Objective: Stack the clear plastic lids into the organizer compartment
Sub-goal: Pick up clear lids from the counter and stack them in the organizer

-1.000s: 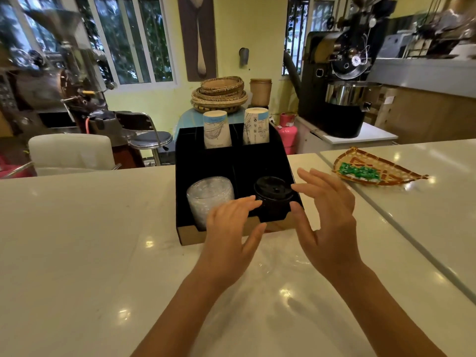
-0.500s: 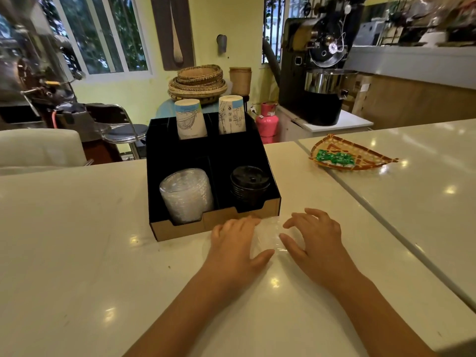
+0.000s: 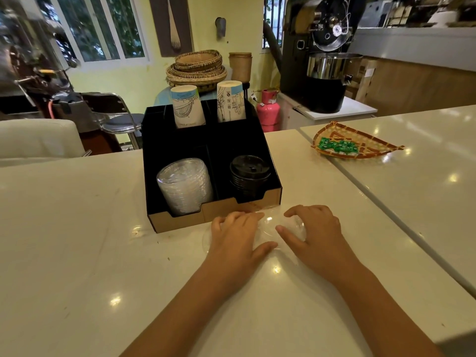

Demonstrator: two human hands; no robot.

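A glossy white stone surface (image 3: 77, 253) is seen in a café-like room with pale yellow walls, barred windows and a black coffee roaster (image 3: 319, 55) at the back. A black and brown cardboard organizer (image 3: 213, 215) stands on the surface; a stack of clear plastic lids (image 3: 184, 186) is held in its front left compartment, black lids (image 3: 249, 176) in the front right, printed paper cups (image 3: 188, 106) behind. The cups' print cannot be read. Loose clear plastic lids (image 3: 268, 228) lie just before the organizer, under both hands. The left hand (image 3: 234, 235) is pressed flat on them; the right hand (image 3: 311, 233) is curled loosely over one, its grip not clearly closed.
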